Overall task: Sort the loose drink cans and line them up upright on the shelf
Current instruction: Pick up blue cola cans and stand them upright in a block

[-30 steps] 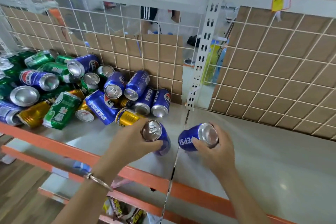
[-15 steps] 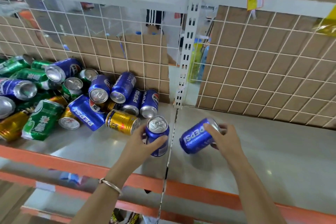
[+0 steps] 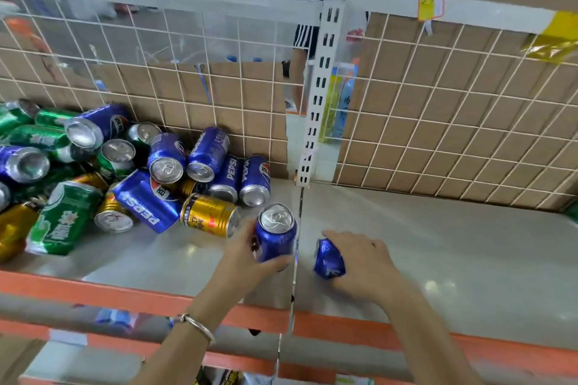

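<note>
My left hand (image 3: 247, 255) grips a blue Pepsi can (image 3: 275, 233) held nearly upright, its silver top facing up, just left of the seam between two shelf boards. My right hand (image 3: 362, 262) covers a second blue Pepsi can (image 3: 328, 259) from above, just right of the seam; only its lower side shows. A loose heap of blue, green and gold cans (image 3: 103, 178) lies on its side on the left board of the grey shelf (image 3: 453, 247). A gold can (image 3: 209, 214) lies closest to my left hand.
A white wire grid backed with cardboard (image 3: 438, 116) closes the shelf's rear. A slotted white upright (image 3: 319, 94) stands at the seam. An orange rail (image 3: 93, 294) runs along the front edge. A person in a striped top (image 3: 305, 37) stands behind the grid.
The view has shifted right. My left hand has tipped its can more upright. My right hand has turned over its can, lowering it toward the right board.
</note>
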{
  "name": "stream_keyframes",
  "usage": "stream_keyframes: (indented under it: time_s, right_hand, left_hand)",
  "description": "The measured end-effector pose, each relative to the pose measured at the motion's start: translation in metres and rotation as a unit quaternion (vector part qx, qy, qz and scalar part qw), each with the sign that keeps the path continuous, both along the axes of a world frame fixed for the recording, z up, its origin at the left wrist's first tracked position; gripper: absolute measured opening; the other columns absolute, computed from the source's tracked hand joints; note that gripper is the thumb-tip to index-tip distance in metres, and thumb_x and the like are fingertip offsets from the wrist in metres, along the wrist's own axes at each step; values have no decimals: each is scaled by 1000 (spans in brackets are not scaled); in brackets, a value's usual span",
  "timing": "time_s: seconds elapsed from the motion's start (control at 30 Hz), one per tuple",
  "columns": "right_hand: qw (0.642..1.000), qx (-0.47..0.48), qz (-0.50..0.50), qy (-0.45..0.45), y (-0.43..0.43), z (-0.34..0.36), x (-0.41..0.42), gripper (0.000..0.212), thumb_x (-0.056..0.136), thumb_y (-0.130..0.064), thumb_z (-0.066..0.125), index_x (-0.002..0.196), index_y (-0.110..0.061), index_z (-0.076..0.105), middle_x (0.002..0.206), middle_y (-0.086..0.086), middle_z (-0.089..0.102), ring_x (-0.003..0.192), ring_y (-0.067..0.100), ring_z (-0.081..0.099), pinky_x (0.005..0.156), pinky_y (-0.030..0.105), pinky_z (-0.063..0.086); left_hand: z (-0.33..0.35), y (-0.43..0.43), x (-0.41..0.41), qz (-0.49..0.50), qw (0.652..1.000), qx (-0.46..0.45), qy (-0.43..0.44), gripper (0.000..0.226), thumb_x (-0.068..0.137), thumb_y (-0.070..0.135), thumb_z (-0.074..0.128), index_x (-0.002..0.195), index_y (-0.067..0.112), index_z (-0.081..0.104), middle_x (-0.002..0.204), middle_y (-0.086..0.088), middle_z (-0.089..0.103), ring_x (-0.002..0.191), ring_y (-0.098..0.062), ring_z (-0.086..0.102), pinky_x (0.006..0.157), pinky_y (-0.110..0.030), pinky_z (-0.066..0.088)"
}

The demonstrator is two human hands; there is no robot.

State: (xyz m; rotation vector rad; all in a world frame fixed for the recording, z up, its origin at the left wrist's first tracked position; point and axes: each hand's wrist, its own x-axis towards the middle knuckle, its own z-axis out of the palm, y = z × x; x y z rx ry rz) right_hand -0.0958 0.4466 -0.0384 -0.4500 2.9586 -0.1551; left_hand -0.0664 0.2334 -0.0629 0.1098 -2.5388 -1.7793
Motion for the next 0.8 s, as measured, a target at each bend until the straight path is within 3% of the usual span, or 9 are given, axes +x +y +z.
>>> stream_keyframes:
  time_s: [0.1,0.17,0.2,0.27,0.33,0.47,0.53,0.67,0.8]
  right_hand:
    - [997,11,-64,37,-10,-5,-3,68,71,-48,63,133,-39,37,126,-5,54,118,23,48,92,35,35]
    - [987,-97,-122,34,-5,-4,-2,68,67,-48,71,128,-36,43,120,-6,57,112,21,52,90,33,39]
    - [960,-220,-174,23,-2,-2,0,67,66,-43,77,125,-32,47,116,-5,59,107,20,55,88,32,43]
    - [833,-480,-273,-26,5,4,7,56,68,-28,84,115,-20,54,110,2,66,94,18,63,80,31,49]
    - [729,-602,-321,-53,11,7,20,47,73,-20,81,113,-15,56,105,7,69,85,16,67,71,26,52]
    - [713,-612,-341,-48,24,12,48,37,78,-24,76,109,-21,55,96,0,68,75,8,66,56,15,51]
    - [700,-617,-358,-31,37,16,60,33,79,-28,75,105,-21,56,91,-1,68,70,7,66,54,15,51]
    - [544,-722,-417,-95,79,31,80,47,71,-43,73,104,-11,65,90,10,74,71,22,70,62,32,57]
    - [406,-813,-386,-160,135,44,106,39,75,-42,65,97,-10,64,82,11,66,63,24,66,59,31,57]
  left_hand:
    - [-6,2,-5,-2,1000,21,0,73,55,25,89,118,32,52,108,13,66,100,-2,61,87,-22,48]
    - [-7,5,-11,-7,1000,18,-2,70,54,31,87,116,27,56,104,11,68,95,-3,62,83,-25,49]
    - [-7,9,-14,-17,999,25,-13,65,56,32,86,114,25,57,103,10,68,93,-4,63,81,-25,50]
    - [-4,23,-17,-35,995,74,-56,45,67,24,83,105,24,58,101,3,69,88,-7,65,76,-24,52]
    - [-1,41,-18,-54,984,140,-94,26,80,13,72,98,23,57,95,-2,69,82,-11,66,68,-23,54]
    - [6,77,-19,-136,956,207,-156,34,85,16,66,117,13,53,104,-9,68,88,-21,69,70,-29,56]
    - [15,95,-12,-190,945,203,-171,29,86,19,66,113,17,56,104,-8,70,86,-18,70,70,-27,56]
    - [35,135,4,-277,893,272,-225,40,78,34,70,112,14,63,97,-8,73,78,-19,71,64,-30,57]
    - [55,187,21,-284,816,403,-302,45,81,44,54,109,11,68,102,-12,72,84,-22,71,72,-35,59]
